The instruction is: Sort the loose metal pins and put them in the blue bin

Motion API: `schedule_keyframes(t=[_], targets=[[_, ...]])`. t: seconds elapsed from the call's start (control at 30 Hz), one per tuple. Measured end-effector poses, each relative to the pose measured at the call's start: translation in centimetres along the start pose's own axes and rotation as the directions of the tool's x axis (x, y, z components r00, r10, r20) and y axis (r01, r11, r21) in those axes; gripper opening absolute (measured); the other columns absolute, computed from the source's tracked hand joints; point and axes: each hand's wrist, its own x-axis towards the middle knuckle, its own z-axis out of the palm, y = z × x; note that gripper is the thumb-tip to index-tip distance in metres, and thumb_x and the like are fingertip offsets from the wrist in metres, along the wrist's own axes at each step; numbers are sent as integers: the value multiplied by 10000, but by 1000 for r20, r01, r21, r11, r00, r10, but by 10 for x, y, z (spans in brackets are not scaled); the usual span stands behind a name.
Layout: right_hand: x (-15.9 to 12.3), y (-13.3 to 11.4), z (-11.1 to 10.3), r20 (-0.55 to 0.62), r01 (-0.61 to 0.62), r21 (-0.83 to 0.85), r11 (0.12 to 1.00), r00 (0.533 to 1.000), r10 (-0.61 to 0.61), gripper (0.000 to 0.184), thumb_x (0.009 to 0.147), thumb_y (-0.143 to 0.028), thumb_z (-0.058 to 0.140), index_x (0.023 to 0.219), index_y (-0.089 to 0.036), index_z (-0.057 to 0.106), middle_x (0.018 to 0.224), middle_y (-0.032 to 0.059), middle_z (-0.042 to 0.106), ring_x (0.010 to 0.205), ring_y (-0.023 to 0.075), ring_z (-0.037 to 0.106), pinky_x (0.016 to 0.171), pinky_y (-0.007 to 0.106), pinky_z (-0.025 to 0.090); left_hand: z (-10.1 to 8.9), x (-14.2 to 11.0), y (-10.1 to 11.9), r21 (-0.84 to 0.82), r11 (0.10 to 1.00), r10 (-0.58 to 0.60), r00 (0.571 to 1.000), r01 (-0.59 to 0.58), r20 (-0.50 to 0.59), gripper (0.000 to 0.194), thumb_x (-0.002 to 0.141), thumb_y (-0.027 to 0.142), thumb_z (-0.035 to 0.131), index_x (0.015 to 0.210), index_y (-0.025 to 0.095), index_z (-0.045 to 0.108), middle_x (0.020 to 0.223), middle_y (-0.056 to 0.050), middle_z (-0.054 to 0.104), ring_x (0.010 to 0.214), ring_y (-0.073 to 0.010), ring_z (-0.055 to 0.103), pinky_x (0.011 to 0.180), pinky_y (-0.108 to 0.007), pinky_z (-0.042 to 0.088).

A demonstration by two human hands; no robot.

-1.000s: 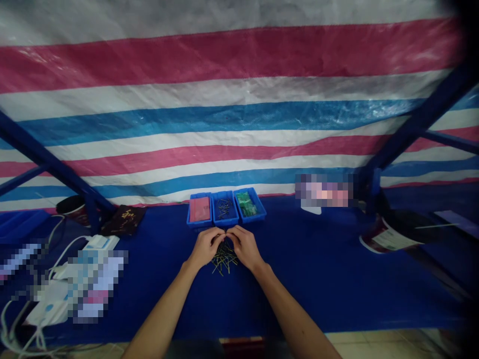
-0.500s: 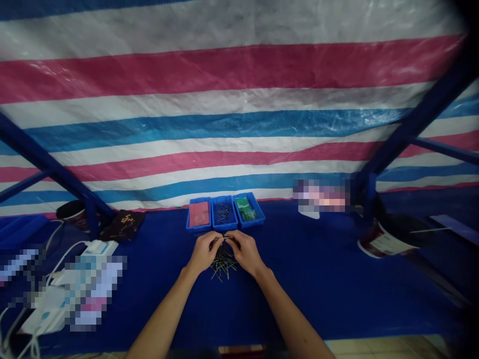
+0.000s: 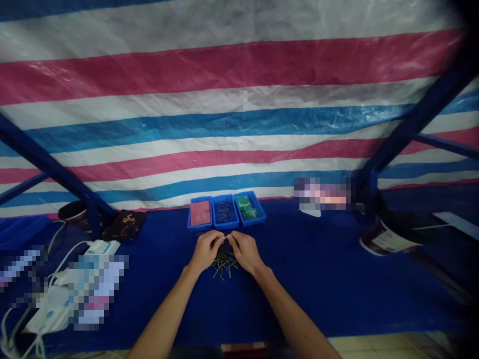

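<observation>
The left hand (image 3: 205,251) and right hand (image 3: 246,252) are curled, fingertips meeting above the far end of a loose pile of thin metal pins (image 3: 225,264); any pin held between them is too small to confirm. The pins lie on a blue table cover (image 3: 329,284), long axes crossing in mixed directions, just before the middle blue plastic tray (image 3: 225,227).

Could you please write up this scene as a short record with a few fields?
Left hand: fingers bunched over a pile of small pins
Right hand: fingertips meeting the left hand's, over the same pile
Held item: too small to tell
Behind hands: three blue trays in a row
Tray contents, left to right: pink sheet; pins; green pieces
Surface: blue cloth
</observation>
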Motion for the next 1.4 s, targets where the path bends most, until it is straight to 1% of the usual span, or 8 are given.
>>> schedule_keyframes(t=[0.2,0.5,0.77,0.87,0.93,0.97,1.13,1.4], targets=[[1,-3,-5,-34,66,173,983,998,-61,161,1011,-265,469,1039,-222,622,948,31,682,841,164,639,758,250,438,-1,0,-1,-30,999,-23,1000,23,-13,252,976,307,515,840,159,668,755,-24,655,675,-138,574,661,-231,419],[1,0,-1,-52,56,104,993,997,-51,236,1028,-267,421,898,-219,612,848,26,648,766,159,610,707,249,417,0,-1,1,7,1000,11,1000,-11,12,278,991,338,487,851,169,658,732,-25,632,661,-143,559,646,-242,408],[1,3,4,-68,-4,-41,999,998,2,423,1040,-350,394,679,-204,557,618,3,578,550,135,522,572,250,323,0,0,2,9,999,32,999,-32,22,272,988,338,497,848,170,659,736,-32,633,664,-146,562,666,-254,419],[0,2,0,-71,3,58,998,997,1,308,1031,-350,432,873,-209,655,765,19,667,646,142,595,626,240,385,-1,0,2,5,1000,4,1000,-4,11,273,985,336,502,843,165,661,708,-22,621,627,-134,537,625,-243,398],[0,0,-2,-75,27,139,990,997,-17,211,1011,-331,482,1076,-228,654,918,32,700,756,156,639,684,243,432,-1,0,1,1,1000,-15,1000,15,-2,285,985,344,497,840,162,662,701,-20,619,614,-131,526,601,-238,386],[0,-1,-3,-75,40,164,986,997,-28,203,1003,-316,496,1115,-235,645,956,35,702,797,163,648,709,249,447,-1,0,1,-3,1000,-21,1000,21,-6,292,985,349,494,836,162,662,701,-21,621,613,-132,526,597,-237,385],[1,0,-2,-80,68,173,983,995,-55,197,996,-242,474,938,-227,662,882,34,688,816,174,646,756,268,467,0,0,1,-20,1000,-12,1000,12,-3,294,979,350,501,821,162,663,692,-20,629,609,-133,532,601,-235,387],[0,5,2,-69,20,104,994,998,-13,256,1014,-271,457,850,-225,648,802,21,671,743,163,638,690,249,438,1,0,-1,-16,1000,2,1000,-2,-5,263,975,331,519,826,169,663,704,-21,636,626,-135,553,615,-236,400]])
